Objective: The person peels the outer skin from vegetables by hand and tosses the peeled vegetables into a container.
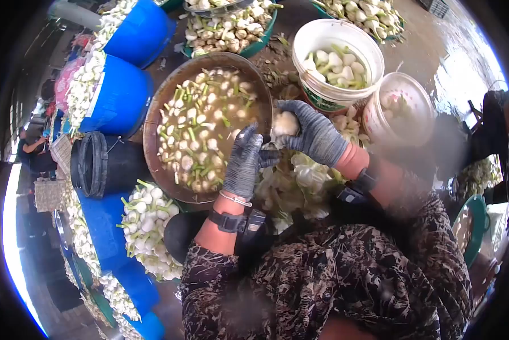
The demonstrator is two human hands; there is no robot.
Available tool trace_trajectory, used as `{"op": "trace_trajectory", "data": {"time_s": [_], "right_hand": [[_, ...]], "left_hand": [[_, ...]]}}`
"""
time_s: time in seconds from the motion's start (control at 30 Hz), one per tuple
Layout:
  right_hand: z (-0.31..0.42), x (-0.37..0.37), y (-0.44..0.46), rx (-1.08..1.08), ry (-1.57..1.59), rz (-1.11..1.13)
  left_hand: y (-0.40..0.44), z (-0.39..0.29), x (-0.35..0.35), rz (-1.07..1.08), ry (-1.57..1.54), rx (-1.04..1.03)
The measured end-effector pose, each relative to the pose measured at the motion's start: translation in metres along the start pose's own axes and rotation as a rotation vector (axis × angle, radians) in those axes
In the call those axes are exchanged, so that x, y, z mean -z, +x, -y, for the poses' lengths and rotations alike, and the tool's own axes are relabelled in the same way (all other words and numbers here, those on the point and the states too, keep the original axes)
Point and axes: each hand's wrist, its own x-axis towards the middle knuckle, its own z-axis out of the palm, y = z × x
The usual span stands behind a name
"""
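Grey gloves cover both hands. My right hand (317,136) grips a pale garlic bulb (286,123) just outside the right rim of a wide round basin (151,133). Over that basin's lower right side is my left hand (243,161), its fingers bent and pointing up, close to the bulb; whether anything is between them is hidden. Murky water with many white bulbs and green stem pieces (195,133) fills the basin. Loose peeled skins and leaves (302,181) lie below my hands.
A white bucket (339,93) of bulbs stands beyond my right hand, with a second white bucket (401,113) beside it. Blue tubs (121,93) heaped with garlic and a black bucket (116,164) line the left. Far left, a person (31,150) is partly visible.
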Motion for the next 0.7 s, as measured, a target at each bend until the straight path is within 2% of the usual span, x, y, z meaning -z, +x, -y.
{"op": "trace_trajectory", "data": {"time_s": [0.07, 0.17, 0.23, 0.27, 0.37, 0.4, 0.57, 0.63, 0.7], "right_hand": [[0.021, -0.001, 0.0, 0.018, -0.166, 0.082], [0.025, 0.001, -0.002, 0.03, -0.311, 0.189], [0.024, 0.002, 0.0, 0.009, -0.011, 0.114], [0.026, 0.006, 0.0, -0.069, -0.061, 0.052], [0.009, 0.008, 0.001, -0.119, -0.242, -0.017], [0.01, 0.005, 0.003, -0.053, -0.282, -0.08], [0.008, -0.005, 0.006, -0.019, -0.427, -0.039], [0.008, -0.008, 0.008, -0.092, -0.479, -0.035], [0.007, -0.011, 0.01, -0.076, -0.473, -0.065]], "left_hand": [[-0.003, -0.001, -0.009, 0.147, -0.079, 0.084], [0.008, 0.023, -0.008, 0.009, -0.097, 0.005], [0.011, 0.028, -0.006, -0.013, -0.176, -0.043], [0.013, 0.03, -0.005, -0.043, -0.252, -0.094], [0.017, 0.029, -0.001, -0.087, -0.207, -0.105], [0.018, 0.028, -0.004, -0.128, -0.205, -0.114], [0.022, 0.027, -0.014, -0.196, -0.13, -0.113], [0.024, 0.029, -0.018, -0.245, -0.049, -0.096], [0.024, 0.032, -0.019, -0.241, -0.035, -0.106]]}}
